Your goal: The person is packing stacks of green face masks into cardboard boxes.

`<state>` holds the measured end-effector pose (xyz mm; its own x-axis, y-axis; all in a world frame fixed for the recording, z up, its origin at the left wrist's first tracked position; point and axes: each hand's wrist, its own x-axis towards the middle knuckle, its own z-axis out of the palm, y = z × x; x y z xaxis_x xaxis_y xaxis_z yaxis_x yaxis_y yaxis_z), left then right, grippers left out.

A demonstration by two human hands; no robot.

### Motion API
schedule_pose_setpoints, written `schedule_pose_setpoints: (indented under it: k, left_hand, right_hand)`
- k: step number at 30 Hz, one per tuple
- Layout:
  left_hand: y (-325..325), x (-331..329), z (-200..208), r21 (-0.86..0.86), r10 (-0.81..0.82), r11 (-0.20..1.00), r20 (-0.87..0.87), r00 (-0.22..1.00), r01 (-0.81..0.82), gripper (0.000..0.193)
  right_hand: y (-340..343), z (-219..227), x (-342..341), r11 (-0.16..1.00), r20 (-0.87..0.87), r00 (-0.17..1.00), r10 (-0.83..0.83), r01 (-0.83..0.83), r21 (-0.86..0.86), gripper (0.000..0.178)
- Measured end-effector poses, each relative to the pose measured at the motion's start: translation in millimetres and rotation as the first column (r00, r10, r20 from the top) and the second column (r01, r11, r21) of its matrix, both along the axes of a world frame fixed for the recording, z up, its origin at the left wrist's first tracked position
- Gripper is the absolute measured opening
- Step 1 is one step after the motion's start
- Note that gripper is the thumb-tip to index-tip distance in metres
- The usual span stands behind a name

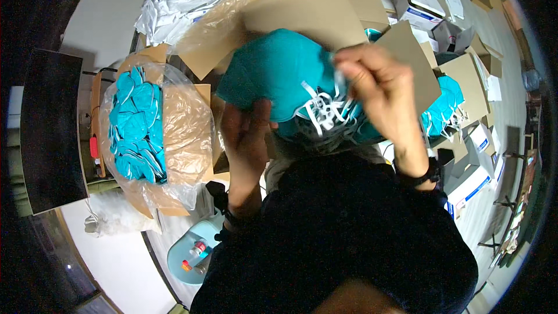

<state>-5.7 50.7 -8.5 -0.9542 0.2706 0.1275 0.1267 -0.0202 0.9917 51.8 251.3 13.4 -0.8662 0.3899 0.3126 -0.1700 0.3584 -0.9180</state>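
Note:
In the middle of the view is a teal face mask [273, 67], its cup-shaped side facing up. My left hand [247, 131] grips its lower left edge, with the thumb and fingers partly hidden behind it. My right hand [375, 78], slightly blurred, is pinched on a thin white strap at the mask's right edge. A tangle of white straps [325, 115] hangs below the mask, beside my right hand. More teal masks lie beneath, mostly hidden, in front of an open cardboard box [308, 14].
On the left stands a plastic-lined box [189, 122] of teal masks. White packets [183, 0] are heaped at the back left. More teal masks [444, 104] and open white cartons [465, 177] are at the right. Near my left forearm, a light-blue tub [179, 250] holds bottles.

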Motion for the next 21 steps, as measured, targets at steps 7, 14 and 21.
schedule_pose_setpoints:
  k: [7, 14, 21]
  left_hand:
    - [26, 0, -5, -0.053, 0.026, 0.998, -0.004, 1.0, -0.027, 0.03]
    - [24, 10, -1, -0.099, -0.056, 0.994, -0.013, 0.998, 0.054, 0.036]
    - [-6, 7, 1, 0.028, -0.06, 0.998, 0.038, 0.997, 0.059, 0.033]
  right_hand:
    - [-27, -33, 0, 0.965, 0.027, 0.99, 0.142, -0.132, -0.228, 0.017]
    - [-3, -35, -1, 0.93, -0.161, 0.987, -0.02, 0.078, 0.36, 0.007]
    - [46, -22, -5, 0.945, -0.104, 0.988, -0.111, 0.138, 0.297, 0.017]
